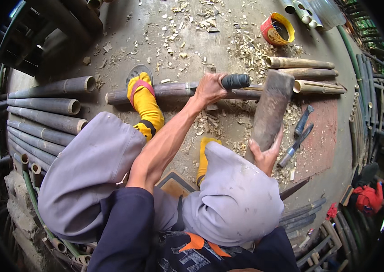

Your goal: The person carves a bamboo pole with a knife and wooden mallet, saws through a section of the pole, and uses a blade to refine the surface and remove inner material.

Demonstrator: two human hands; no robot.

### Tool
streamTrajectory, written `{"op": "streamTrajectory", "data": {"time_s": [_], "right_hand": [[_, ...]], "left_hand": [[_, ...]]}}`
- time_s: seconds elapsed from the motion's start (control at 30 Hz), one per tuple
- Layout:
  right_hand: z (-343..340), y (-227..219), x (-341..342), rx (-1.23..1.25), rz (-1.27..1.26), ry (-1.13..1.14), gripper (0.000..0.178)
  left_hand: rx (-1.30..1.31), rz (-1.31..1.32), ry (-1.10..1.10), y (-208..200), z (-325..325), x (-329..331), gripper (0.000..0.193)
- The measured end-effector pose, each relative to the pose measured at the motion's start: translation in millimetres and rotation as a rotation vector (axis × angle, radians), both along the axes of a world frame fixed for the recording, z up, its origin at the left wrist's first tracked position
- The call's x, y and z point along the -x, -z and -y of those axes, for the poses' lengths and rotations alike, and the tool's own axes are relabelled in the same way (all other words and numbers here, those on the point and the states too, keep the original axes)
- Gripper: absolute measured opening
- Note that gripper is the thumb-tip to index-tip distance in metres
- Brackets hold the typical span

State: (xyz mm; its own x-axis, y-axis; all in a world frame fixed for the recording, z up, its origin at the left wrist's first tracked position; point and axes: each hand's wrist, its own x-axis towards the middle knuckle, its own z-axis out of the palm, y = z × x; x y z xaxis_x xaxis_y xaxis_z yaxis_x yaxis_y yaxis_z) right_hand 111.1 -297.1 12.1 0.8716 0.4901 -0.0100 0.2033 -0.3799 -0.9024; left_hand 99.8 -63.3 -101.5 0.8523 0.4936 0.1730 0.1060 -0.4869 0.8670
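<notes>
Littered floor (pixel 121 43), dark bamboo (pixel 172 89), wooden block (pixel 272 99) — scuffed

From the head, a fisheye looks steeply down at both hands (pixel 211 89)

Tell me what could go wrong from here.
If swung, the wooden block in the right hand could miss the black handle and hit the left hand gripping it. The round bamboo pole under the yellow-socked foot might roll, spoiling the aim.

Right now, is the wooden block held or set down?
Held: your right hand grips the wooden block, wrapped around its near end.
</notes>
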Motion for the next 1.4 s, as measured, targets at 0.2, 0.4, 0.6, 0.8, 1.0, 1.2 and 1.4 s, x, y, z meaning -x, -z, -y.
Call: {"op": "streamTrajectory", "data": {"time_s": [0.2, 0.4, 0.6, 0.8, 1.0, 1.2, 1.4], "right_hand": [[92, 64, 42, 0.449, -0.069, 0.168, 0.094], [124, 96, 92, 0.581, -0.332, 0.216, 0.091], [120, 98, 98, 0.594, -0.409, 0.215, 0.089], [123, 101, 98, 0.614, -0.485, 0.248, 0.086], [116, 96, 94, 0.600, -0.504, 0.257, 0.077], [111, 76, 68, 0.600, -0.363, 0.229, 0.084], [25, -24, -60, -0.096, 0.244, 0.275, 0.067]], "left_hand": [[0.779, 0.584, -0.547, -17, -38, 59, 0.012], [0.476, 0.615, -0.509, -72, -69, 50, 0.018], [0.337, 0.293, -0.419, -23, -47, 12, 0.037], [0.408, 0.332, -0.322, -14, -42, 5, 0.018], [0.399, 0.239, -0.230, -11, -52, 5, 0.018], [0.455, 0.139, -0.189, -15, -49, -7, 0.021], [0.297, 0.042, -0.113, -33, -40, -20, 0.026]]}}
